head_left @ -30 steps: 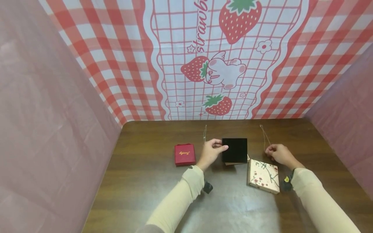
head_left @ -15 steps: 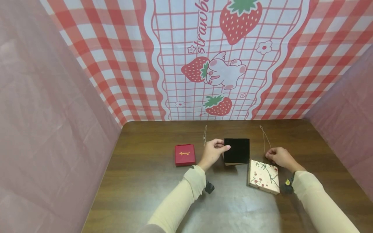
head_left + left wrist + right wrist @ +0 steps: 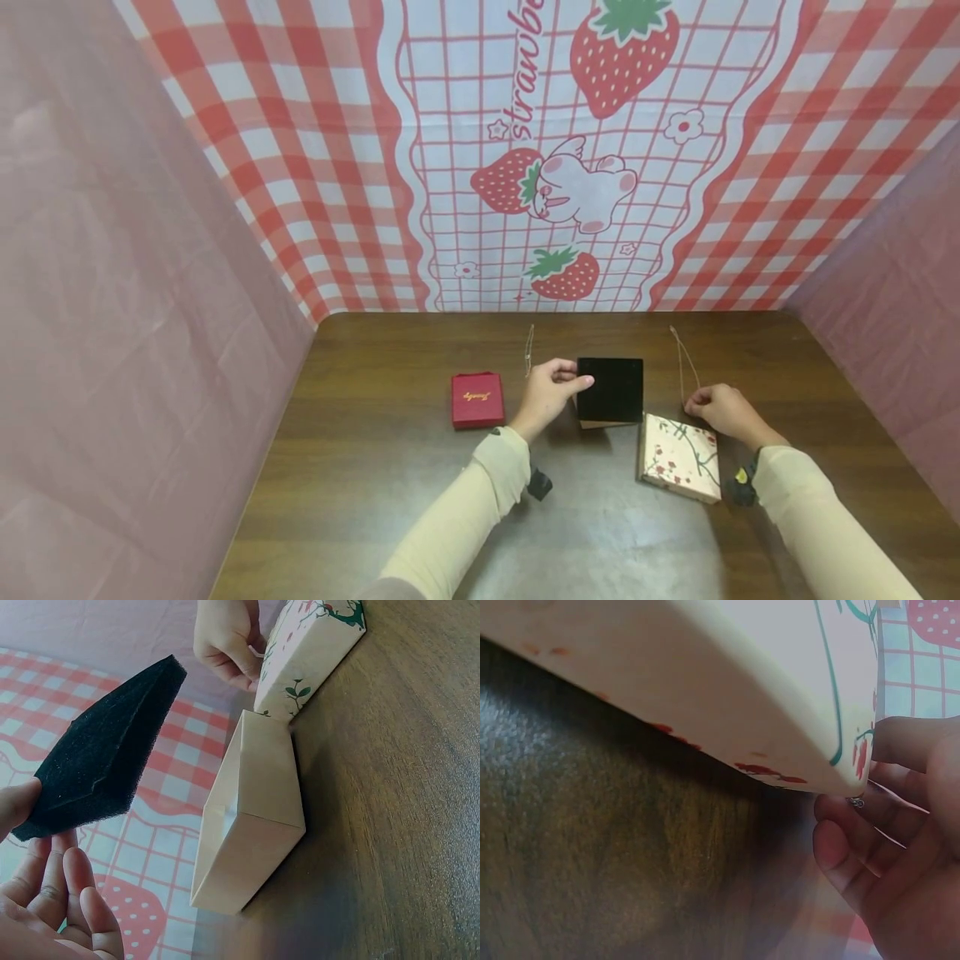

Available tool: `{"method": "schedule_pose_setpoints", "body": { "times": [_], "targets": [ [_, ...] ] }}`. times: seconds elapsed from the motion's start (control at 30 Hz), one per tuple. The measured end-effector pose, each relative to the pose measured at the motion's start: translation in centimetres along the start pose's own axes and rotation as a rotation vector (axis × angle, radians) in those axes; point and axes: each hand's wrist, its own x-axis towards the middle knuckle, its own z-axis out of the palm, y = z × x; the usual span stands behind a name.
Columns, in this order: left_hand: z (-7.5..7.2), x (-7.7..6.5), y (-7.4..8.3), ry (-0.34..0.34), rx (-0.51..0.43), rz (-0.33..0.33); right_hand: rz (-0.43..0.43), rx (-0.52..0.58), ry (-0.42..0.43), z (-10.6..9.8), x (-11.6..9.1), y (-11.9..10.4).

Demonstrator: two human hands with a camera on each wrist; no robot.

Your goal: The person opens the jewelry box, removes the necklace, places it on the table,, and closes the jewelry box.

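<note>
My left hand [image 3: 551,393] pinches the edge of a square black foam pad [image 3: 611,390] between thumb and fingers. In the left wrist view the pad hangs tilted in the air beside an open cream box base [image 3: 264,814]. Farther right, my right hand [image 3: 729,410] pinches the near end of a thin chain necklace [image 3: 681,357], whose far end reaches toward the back of the table. A bit of chain [image 3: 856,802] shows at the fingertips in the right wrist view. The floral box lid [image 3: 680,457] lies close to that hand, at its lower left.
A red jewelry box [image 3: 477,400] with gold lettering sits left of my left hand. Behind that hand lies a second thin chain [image 3: 528,350]. The wooden table [image 3: 360,467] meets a strawberry-print cloth [image 3: 566,275] at the back and pink cloth at both sides.
My right hand has drawn back a little toward me, bringing the chain's near end with it. My left hand and the foam pad have shifted slightly right.
</note>
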Motion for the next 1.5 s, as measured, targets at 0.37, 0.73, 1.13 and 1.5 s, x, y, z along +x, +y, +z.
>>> {"method": "schedule_pose_setpoints", "body": {
  "times": [0.37, 0.73, 1.13, 1.5],
  "targets": [
    [-0.1, -0.1, 0.3, -0.010, 0.005, 0.003, 0.027, 0.015, -0.044, 0.0, -0.3, 0.3],
    [-0.1, -0.2, 0.2, 0.003, 0.007, -0.001, 0.020, 0.009, -0.061, -0.3, -0.6, 0.4],
    [-0.3, -0.2, 0.3, 0.010, 0.006, -0.012, 0.054, 0.016, -0.074, -0.9, -0.6, 0.0],
    [-0.2, -0.3, 0.2, 0.008, -0.005, -0.018, 0.029, 0.015, -0.013, -1.0, -0.6, 0.1]
  ]
}}
